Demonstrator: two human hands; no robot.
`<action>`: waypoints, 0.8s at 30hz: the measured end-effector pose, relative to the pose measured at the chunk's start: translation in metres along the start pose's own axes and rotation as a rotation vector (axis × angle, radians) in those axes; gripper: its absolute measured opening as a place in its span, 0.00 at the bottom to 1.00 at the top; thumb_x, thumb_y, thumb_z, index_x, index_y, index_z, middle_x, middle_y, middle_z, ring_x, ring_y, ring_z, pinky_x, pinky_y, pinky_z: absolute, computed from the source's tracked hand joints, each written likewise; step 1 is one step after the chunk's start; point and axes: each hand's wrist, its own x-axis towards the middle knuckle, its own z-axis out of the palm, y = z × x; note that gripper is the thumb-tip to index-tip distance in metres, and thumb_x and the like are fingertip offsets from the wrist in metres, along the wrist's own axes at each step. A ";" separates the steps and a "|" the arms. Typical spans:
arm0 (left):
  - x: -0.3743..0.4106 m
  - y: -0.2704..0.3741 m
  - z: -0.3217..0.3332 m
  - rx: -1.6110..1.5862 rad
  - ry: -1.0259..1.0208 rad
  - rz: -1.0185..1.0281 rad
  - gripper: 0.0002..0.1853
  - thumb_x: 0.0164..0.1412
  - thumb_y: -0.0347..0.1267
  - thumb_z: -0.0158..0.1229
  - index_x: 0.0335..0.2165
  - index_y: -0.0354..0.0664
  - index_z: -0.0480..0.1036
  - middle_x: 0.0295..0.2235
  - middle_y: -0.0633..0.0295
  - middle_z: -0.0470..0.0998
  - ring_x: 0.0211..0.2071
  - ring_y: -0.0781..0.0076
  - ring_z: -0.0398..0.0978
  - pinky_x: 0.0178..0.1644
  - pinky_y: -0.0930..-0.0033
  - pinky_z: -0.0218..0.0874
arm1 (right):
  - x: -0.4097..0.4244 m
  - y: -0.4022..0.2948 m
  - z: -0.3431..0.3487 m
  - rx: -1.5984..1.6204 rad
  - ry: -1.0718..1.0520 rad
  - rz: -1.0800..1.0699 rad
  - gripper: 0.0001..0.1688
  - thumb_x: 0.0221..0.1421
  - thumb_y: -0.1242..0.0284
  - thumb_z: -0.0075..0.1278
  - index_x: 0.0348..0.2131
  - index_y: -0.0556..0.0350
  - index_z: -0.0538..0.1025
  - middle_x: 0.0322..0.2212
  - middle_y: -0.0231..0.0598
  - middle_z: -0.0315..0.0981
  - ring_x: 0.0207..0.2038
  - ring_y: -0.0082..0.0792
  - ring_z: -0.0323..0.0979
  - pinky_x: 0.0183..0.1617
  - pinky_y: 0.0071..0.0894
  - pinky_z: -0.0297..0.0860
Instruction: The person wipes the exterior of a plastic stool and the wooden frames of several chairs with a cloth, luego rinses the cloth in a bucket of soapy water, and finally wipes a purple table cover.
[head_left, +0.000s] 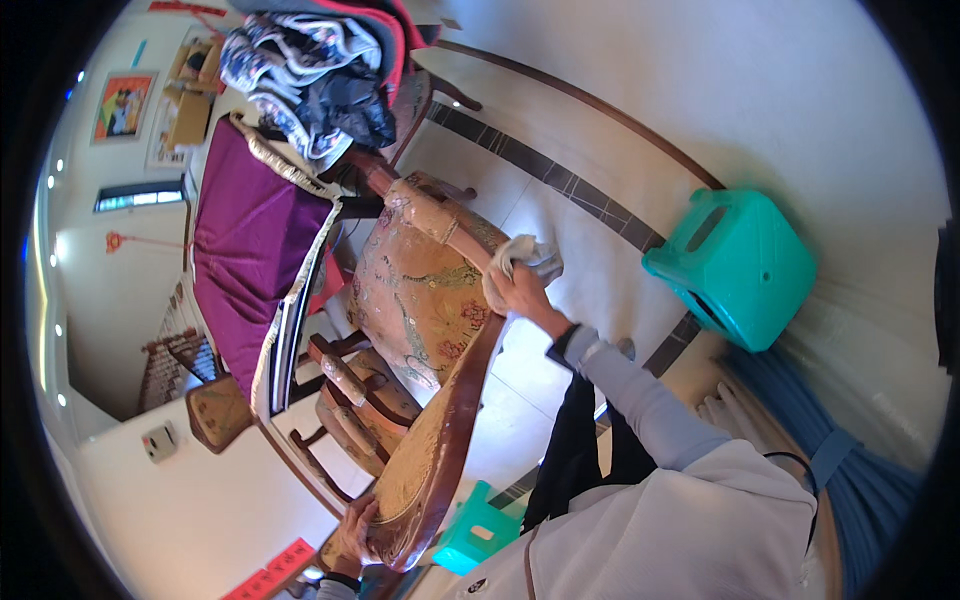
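A wooden armchair with a carved, reddish-brown frame stands before me. Floral fabric covers its seat (420, 292), and its backrest (420, 472) is upholstered in gold. My right hand (525, 292) holds a pale, crumpled cloth (538, 256) against the wooden armrest (469, 247), close to where it meets the back frame. Further along that armrest is a padded fabric section (421, 211). At the carved top end of the backrest, my left hand (356, 529) grips the edge with its fingers curled over. Part of the left palm is hidden.
A table under a purple cloth (255, 270) with fringed edging stands beyond the armchair, with another upholstered chair (367, 405) alongside. Clothing (307, 82) is heaped on a chair at the top. Green plastic stools (750, 262) stand by the wall and behind the backrest. A blue curtain (817, 435) hangs at right.
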 end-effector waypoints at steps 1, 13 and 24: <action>0.006 0.001 -0.003 0.022 -0.006 0.002 0.33 0.53 0.51 0.51 0.50 0.38 0.65 0.46 0.43 0.70 0.44 0.43 0.72 0.44 0.49 0.65 | 0.024 -0.015 -0.003 -0.202 -0.066 0.071 0.26 0.58 0.53 0.45 0.36 0.62 0.73 0.30 0.60 0.75 0.35 0.59 0.74 0.38 0.53 0.70; -0.001 -0.006 -0.018 -0.024 -0.028 -0.052 0.45 0.32 0.50 0.64 0.51 0.41 0.66 0.48 0.46 0.68 0.48 0.42 0.68 0.50 0.47 0.62 | 0.089 -0.095 0.006 -0.544 -0.247 -0.069 0.34 0.43 0.55 0.60 0.42 0.62 0.71 0.36 0.55 0.75 0.40 0.56 0.74 0.45 0.46 0.70; 0.005 0.021 -0.030 -0.043 0.063 -0.373 0.40 0.40 0.50 0.57 0.53 0.43 0.66 0.50 0.49 0.68 0.52 0.48 0.65 0.57 0.49 0.51 | 0.062 -0.062 -0.040 -0.140 -0.928 0.382 0.39 0.38 0.44 0.62 0.33 0.66 0.78 0.29 0.55 0.78 0.35 0.47 0.78 0.37 0.42 0.71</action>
